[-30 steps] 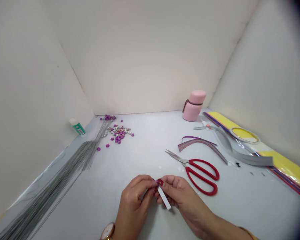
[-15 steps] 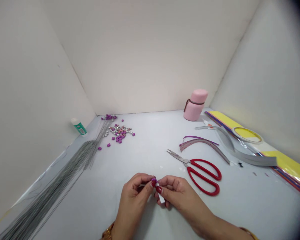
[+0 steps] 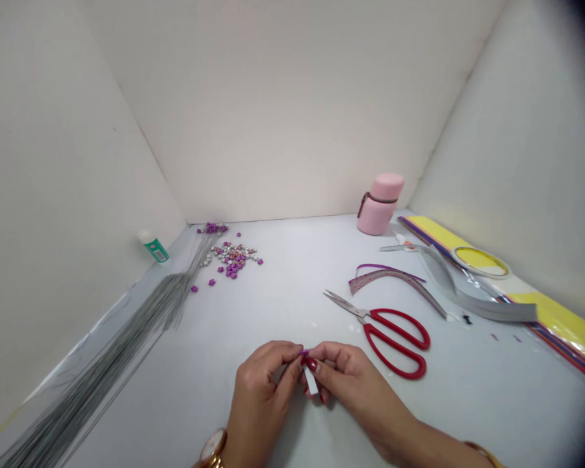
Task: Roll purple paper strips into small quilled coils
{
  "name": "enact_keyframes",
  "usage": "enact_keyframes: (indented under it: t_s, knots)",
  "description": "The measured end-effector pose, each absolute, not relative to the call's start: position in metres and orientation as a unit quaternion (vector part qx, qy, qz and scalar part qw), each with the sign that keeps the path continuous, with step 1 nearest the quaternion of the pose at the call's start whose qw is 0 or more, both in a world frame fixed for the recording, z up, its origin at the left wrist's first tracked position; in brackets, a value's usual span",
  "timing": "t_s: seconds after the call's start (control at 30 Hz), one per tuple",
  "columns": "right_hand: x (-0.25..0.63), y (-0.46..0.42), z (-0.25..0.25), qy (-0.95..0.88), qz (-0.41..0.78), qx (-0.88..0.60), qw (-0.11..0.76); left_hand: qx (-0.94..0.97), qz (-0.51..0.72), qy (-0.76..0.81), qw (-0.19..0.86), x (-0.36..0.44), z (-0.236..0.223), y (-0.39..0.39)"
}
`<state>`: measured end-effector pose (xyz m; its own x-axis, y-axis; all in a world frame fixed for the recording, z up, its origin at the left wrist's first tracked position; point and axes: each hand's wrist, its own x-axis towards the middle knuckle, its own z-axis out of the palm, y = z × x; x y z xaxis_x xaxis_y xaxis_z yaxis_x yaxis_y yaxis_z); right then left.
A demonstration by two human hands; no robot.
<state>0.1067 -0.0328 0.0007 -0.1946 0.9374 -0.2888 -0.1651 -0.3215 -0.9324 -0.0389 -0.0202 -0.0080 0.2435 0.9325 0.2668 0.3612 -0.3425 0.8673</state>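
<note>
My left hand (image 3: 263, 383) and my right hand (image 3: 344, 377) meet low in the middle of the view, fingertips pinched together on a small folded paper strip (image 3: 311, 380). The strip shows white below my fingers and a bit of purple at the pinch. A watch sits on my left wrist. Red-handled scissors (image 3: 385, 328) lie just right of my right hand, blades pointing left.
A pile of small purple and silver paper stars (image 3: 231, 255) lies at the back left. A long bundle of thin wires (image 3: 107, 364) runs along the left wall, beside a glue tube (image 3: 153, 246). Paper strips (image 3: 394, 279), a tape roll (image 3: 482, 262), coloured sheets (image 3: 556, 312) and a pink bottle (image 3: 380, 205) sit at the right.
The white tail of the strip hanging below my fingers has grown shorter. Both hands have stayed in the same spot, fingers working the strip.
</note>
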Motion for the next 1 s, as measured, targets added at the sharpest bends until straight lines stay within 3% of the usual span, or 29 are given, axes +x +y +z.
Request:
enact_keyframes:
  t_s: [0.1, 0.3, 0.5, 0.7, 1.0]
  knots:
    - [0.1077, -0.0323, 0.0005, -0.391, 0.658, -0.472, 0.437, 0.738, 0.402, 0.43, 0.329, -0.0399, -0.0086, -0.021]
    - [0.1071, -0.0306, 0.0027, -0.383, 0.663, -0.476, 0.432, 0.628, 0.406, 0.472, 0.467, -0.0379, -0.0103, -0.0182]
    - [0.1077, -0.0314, -0.0004, -0.376, 0.672, -0.473, 0.429, 0.635, 0.422, 0.448, 0.467, -0.0355, -0.0047, -0.0175]
    - [0.1076, -0.0314, -0.0043, -0.374, 0.668, -0.499, 0.407, 0.526, 0.423, 0.469, 0.57, -0.0322, -0.0071, -0.0187]
    - [0.1071, -0.0343, -0.0006, -0.385, 0.682, -0.479, 0.395, 0.541, 0.42, 0.505, 0.526, -0.0335, -0.0113, -0.0203]
